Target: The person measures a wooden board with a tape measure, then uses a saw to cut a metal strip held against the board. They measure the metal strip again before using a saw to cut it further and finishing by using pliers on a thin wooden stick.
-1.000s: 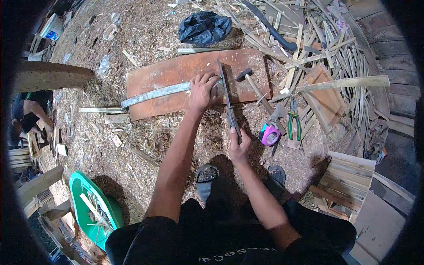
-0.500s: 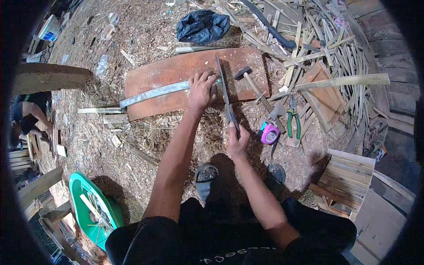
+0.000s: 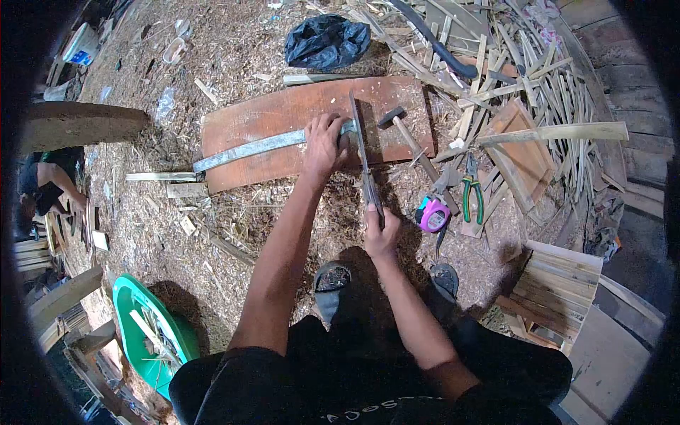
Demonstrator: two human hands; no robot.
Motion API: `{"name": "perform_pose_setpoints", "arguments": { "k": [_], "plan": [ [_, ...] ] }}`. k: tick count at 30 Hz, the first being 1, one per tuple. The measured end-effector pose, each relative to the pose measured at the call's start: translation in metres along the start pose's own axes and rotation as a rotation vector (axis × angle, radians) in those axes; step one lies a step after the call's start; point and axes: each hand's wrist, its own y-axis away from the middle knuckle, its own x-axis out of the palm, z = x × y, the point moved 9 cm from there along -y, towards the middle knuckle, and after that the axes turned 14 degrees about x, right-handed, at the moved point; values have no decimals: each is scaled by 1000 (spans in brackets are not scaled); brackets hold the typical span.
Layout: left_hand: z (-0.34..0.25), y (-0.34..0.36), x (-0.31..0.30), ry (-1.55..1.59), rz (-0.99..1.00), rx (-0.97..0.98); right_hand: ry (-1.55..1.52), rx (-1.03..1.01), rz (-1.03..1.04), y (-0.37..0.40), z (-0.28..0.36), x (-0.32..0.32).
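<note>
My left hand is closed over the right part of a long pale grey strip, pressing it against a reddish-brown board on the ground. In my right hand, the fingers are wrapped round the handle of a handsaw, seen nearly edge-on. Its narrow blade points away from me and crosses the strip's right end, just right of my left hand. Whether the teeth have cut into the strip cannot be made out. A hammer lies with its head on the board, right of the blade.
Pliers and a pink tape measure lie right of the saw. Wood slats are heaped at upper right. A black plastic bag sits beyond the board. A green tub holds scraps. Another person is at far left.
The saw and my right hand have shifted slightly towards me. My left hand stays on the strip, and the strip keeps its place on the board.
</note>
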Motion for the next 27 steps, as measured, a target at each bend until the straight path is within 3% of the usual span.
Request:
{"name": "perform_pose_setpoints", "arguments": {
  "k": [4, 8, 21, 25, 27],
  "plan": [
    [-3, 0, -2, -27, -53, 45, 71, -35, -42, -30, -1, 3],
    [-4, 0, -3, -42, -49, 10, -15, -70, -31, -8, -1, -1],
    [-3, -1, -2, -30, -63, 42, 158, -57, -41, -31, -1, 3],
    [-4, 0, -3, -28, -61, 15, 61, -74, 11, -28, 12, 8],
    [-4, 0, -3, -37, -66, 13, 61, 11, 33, -15, 0, 4]
  ]
}}
